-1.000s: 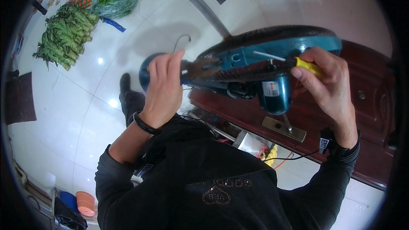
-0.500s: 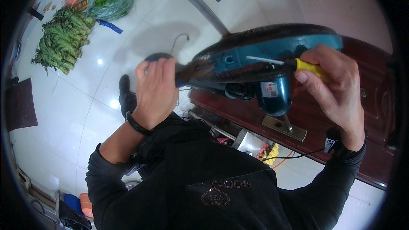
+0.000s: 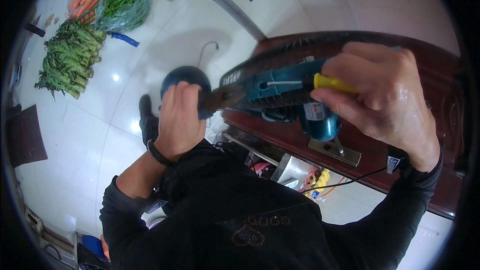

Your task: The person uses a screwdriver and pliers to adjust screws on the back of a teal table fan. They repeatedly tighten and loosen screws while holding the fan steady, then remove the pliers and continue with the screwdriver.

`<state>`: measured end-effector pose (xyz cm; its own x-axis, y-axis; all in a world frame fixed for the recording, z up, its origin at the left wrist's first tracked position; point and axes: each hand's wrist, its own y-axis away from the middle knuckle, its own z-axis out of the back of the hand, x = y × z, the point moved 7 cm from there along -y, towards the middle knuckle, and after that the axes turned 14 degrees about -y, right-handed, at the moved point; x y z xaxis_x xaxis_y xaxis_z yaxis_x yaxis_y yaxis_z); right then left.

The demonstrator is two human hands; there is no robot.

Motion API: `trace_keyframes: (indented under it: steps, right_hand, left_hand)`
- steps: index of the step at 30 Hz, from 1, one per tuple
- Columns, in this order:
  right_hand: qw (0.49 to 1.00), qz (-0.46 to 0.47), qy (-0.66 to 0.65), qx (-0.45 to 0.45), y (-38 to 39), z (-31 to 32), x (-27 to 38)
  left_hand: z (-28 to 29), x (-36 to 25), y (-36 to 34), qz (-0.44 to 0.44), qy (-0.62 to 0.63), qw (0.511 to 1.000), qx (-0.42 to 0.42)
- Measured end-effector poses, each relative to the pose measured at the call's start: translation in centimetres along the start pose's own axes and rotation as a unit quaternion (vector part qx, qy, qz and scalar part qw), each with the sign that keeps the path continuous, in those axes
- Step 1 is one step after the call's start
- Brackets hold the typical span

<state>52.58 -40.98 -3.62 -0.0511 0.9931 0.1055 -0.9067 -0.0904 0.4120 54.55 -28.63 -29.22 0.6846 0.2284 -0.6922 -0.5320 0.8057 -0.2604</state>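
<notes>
Many leafy greens [image 3: 67,62] lie on white floor [image 3: 90,135].

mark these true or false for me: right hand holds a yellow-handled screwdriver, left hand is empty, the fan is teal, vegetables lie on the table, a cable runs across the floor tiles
1. The right hand holds a yellow-handled screwdriver. True.
2. The left hand is empty. False: it grips the dark handles of pliers, whose tip points at the fan.
3. The fan has a teal body. True.
4. The vegetables lie on the table. False: the leafy greens, with bagged produce beside them, lie on the white tiled floor; the dark red table bears the fan.
5. A thin cable runs across the floor tiles. True.
</notes>
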Motion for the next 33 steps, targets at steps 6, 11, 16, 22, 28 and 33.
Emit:
trace_keyframes:
  steps: [6, 11, 16, 22, 28, 33]
  right_hand:
    - [1.000, 0.011, -0.011, 0.020, -1.1, -0.6, -0.4]
    - [0.999, 0.006, -0.049, 0.019, -1.1, -0.9, -1.1]
    - [0.997, 0.035, -0.069, 0.009, -1.5, -0.9, -1.2]
    - [0.998, 0.068, 0.010, 0.007, -2.3, -0.6, 0.0]
    - [0.996, -0.016, 0.029, 0.079, -2.0, -1.4, -1.1]
    - [0.976, 0.184, 0.106, 0.048, -1.6, -1.4, -0.4]
  left_hand:
    - [0.0, 0.1, -0.4, -0.007, 0.021, 1.000, 0.004]
    - [0.2, 0.1, -0.5, -0.009, 0.034, 0.999, -0.005]
    - [0.1, 0.1, -0.5, -0.007, 0.015, 1.000, 0.007]
    - [0.4, -0.1, -0.6, -0.016, 0.013, 1.000, 0.003]
    - [0.7, -0.4, -0.9, -0.031, 0.016, 0.999, -0.012]
    - [0.1, -0.3, -1.0, -0.027, 0.023, 0.999, -0.003]
